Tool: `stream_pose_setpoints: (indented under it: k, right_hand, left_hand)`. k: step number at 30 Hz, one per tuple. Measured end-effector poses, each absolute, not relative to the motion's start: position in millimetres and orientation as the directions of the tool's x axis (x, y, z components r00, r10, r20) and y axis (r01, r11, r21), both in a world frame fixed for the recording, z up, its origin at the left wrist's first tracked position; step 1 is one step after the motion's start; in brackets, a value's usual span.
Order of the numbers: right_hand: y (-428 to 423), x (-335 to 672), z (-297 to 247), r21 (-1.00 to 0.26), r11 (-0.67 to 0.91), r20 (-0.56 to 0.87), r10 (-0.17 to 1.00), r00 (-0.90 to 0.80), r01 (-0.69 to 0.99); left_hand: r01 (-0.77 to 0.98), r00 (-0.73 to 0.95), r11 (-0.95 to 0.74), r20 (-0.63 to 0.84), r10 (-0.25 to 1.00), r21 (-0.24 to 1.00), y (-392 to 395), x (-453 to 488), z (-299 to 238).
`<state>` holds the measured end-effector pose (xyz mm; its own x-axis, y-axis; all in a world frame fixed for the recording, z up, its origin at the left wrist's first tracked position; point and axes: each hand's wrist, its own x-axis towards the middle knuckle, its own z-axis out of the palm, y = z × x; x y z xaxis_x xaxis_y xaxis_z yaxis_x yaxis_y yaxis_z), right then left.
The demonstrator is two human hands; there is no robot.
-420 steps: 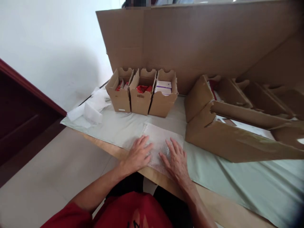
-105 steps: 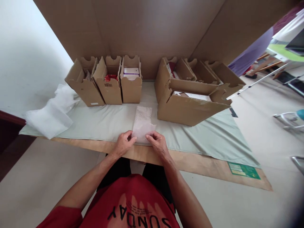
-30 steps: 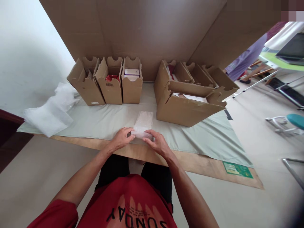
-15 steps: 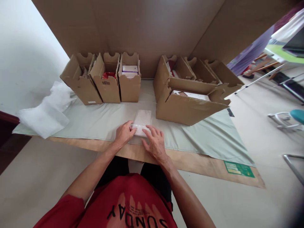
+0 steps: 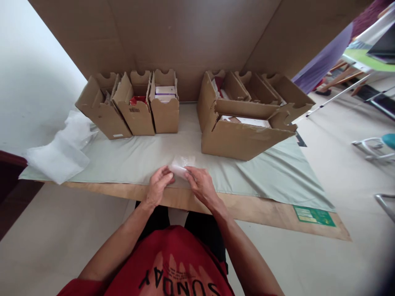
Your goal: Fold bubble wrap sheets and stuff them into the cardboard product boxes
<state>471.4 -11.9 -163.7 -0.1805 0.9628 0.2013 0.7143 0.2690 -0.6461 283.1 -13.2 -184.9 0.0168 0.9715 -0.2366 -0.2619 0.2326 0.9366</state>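
Wrap end (image 5: 186, 160) nearer, "SUNDAY" shirt (image 5: 168, 263) below

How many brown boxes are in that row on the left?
3. The left box stands nearest the wall, the middle box has something red inside, and the right box holds white packs. None seems hidden.

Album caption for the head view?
Left hand and right hand hold translucent wrap over pale green cloth, before cardboard bins.
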Motion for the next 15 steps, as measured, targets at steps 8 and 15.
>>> stream_pose_setpoints:
  k: [8, 15]
  right_hand:
    - [-25.7, 463.7, -157.5, -0.908, 0.043, -0.039, 0.982, -0.186, 0.417]
    - [-25.9, 475.5, -159.5, -0.820, 0.089, 0.149, 0.987, 0.060, 0.566]
  left_hand:
    - [-0.507, 0.157, 0.342, -0.306, 0.939, 0.791, -15.8, 296.4, -188.2]
    - [-0.358, 0.125, 0.252, -0.221, 0.967, 0.899, -23.8, 292.2, -180.0]
